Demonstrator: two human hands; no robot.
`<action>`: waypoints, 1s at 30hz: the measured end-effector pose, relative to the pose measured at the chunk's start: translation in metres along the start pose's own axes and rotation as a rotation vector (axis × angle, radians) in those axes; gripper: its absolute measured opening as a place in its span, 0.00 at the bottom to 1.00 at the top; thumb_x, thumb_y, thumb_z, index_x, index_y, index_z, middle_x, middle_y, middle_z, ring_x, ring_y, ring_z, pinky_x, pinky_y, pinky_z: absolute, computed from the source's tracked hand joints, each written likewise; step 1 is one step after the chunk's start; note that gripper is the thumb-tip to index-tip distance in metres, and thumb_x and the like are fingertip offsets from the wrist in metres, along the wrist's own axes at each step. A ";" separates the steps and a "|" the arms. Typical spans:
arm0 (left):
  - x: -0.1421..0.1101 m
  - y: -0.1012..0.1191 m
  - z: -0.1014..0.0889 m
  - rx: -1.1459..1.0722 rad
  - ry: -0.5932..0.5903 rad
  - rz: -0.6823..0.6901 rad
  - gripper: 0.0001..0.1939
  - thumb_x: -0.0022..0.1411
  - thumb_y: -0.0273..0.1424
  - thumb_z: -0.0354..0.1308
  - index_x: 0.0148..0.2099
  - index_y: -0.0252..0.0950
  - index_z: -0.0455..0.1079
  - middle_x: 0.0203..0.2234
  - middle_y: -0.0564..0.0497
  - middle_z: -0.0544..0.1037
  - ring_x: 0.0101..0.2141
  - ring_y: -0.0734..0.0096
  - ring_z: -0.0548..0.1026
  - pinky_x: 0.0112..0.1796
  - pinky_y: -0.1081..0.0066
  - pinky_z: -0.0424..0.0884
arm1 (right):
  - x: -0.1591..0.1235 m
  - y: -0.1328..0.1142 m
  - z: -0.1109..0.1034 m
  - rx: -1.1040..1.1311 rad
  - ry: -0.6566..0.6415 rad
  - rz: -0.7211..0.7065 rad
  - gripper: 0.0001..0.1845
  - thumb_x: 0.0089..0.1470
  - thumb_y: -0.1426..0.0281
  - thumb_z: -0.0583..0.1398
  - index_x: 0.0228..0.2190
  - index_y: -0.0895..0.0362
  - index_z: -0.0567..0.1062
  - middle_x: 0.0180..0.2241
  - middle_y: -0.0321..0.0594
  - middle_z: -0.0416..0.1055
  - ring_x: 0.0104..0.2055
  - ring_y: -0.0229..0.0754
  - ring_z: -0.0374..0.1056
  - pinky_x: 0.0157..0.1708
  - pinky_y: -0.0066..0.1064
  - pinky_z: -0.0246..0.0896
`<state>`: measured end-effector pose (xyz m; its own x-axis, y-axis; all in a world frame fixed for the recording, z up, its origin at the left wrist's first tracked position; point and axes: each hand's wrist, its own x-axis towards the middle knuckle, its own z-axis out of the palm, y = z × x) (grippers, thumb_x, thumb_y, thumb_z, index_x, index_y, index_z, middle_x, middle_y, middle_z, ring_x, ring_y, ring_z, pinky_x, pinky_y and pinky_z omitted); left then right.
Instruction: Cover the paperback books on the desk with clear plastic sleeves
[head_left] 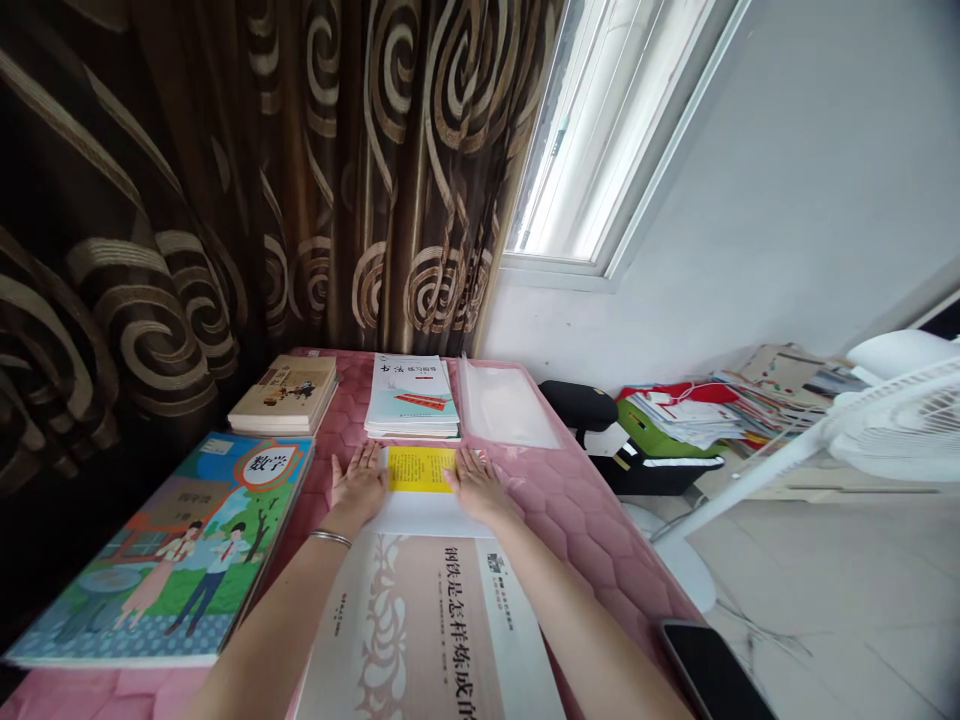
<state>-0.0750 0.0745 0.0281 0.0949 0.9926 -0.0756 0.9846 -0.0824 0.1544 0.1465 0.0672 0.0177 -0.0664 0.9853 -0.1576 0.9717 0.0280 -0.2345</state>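
Observation:
A book lies open flat in front of me, its title page (427,630) with large Chinese characters nearest my body. At its far end is a white cover flap (420,515) with a yellow panel (416,470). My left hand (360,485), a silver bangle on its wrist, rests with fingers stretched out on the left edge of the flap. Against the right edge lies my right hand (476,485), its fingers extended too and its thumb at the yellow panel. Neither hand grips anything. Both forearms cover the sides of the title page.
Left are a colourful maths textbook (187,560) and a stack of tan books (285,392). Beyond my hands are a stack of white booklets (412,395) and clear plastic covers (506,405). A phone (712,670) lies at the right; a white fan (885,420) stands beside the pink-covered table (577,530).

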 end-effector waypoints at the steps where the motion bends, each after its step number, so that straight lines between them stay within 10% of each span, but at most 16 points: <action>1: 0.000 -0.003 0.000 0.004 0.000 -0.010 0.30 0.68 0.36 0.33 0.70 0.39 0.42 0.69 0.50 0.45 0.68 0.61 0.43 0.62 0.39 0.32 | 0.000 0.006 0.000 -0.001 -0.001 0.015 0.38 0.64 0.53 0.34 0.67 0.64 0.43 0.69 0.44 0.34 0.71 0.43 0.27 0.66 0.41 0.21; 11: 0.002 -0.006 0.003 0.041 0.019 -0.013 0.30 0.68 0.38 0.33 0.70 0.39 0.44 0.69 0.50 0.46 0.68 0.60 0.43 0.62 0.39 0.32 | -0.017 0.019 -0.010 0.032 0.046 0.002 0.33 0.65 0.60 0.42 0.64 0.66 0.55 0.68 0.49 0.45 0.70 0.45 0.39 0.66 0.39 0.34; 17: 0.005 -0.004 0.006 0.060 0.032 0.005 0.30 0.68 0.36 0.35 0.70 0.38 0.46 0.69 0.48 0.48 0.67 0.57 0.45 0.61 0.37 0.34 | -0.116 0.040 -0.002 0.130 0.272 0.021 0.28 0.63 0.60 0.42 0.50 0.59 0.74 0.54 0.50 0.68 0.57 0.49 0.62 0.59 0.38 0.53; 23: 0.004 -0.001 0.003 0.090 0.085 0.053 0.29 0.68 0.35 0.37 0.69 0.39 0.50 0.68 0.45 0.52 0.66 0.50 0.49 0.61 0.38 0.36 | -0.224 0.035 0.023 0.260 0.149 0.257 0.31 0.57 0.51 0.47 0.53 0.56 0.71 0.53 0.53 0.69 0.56 0.56 0.64 0.54 0.43 0.62; 30: 0.008 0.010 -0.006 0.100 0.105 0.150 0.27 0.66 0.28 0.39 0.66 0.37 0.58 0.65 0.41 0.58 0.64 0.48 0.55 0.62 0.43 0.39 | -0.247 0.014 0.005 0.420 -0.026 0.348 0.24 0.56 0.52 0.50 0.47 0.52 0.72 0.47 0.51 0.74 0.50 0.57 0.71 0.44 0.42 0.68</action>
<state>-0.0649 0.0823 0.0347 0.2308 0.9720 0.0450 0.9707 -0.2332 0.0575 0.1748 -0.1763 0.0482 0.2324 0.9196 -0.3169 0.7632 -0.3744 -0.5267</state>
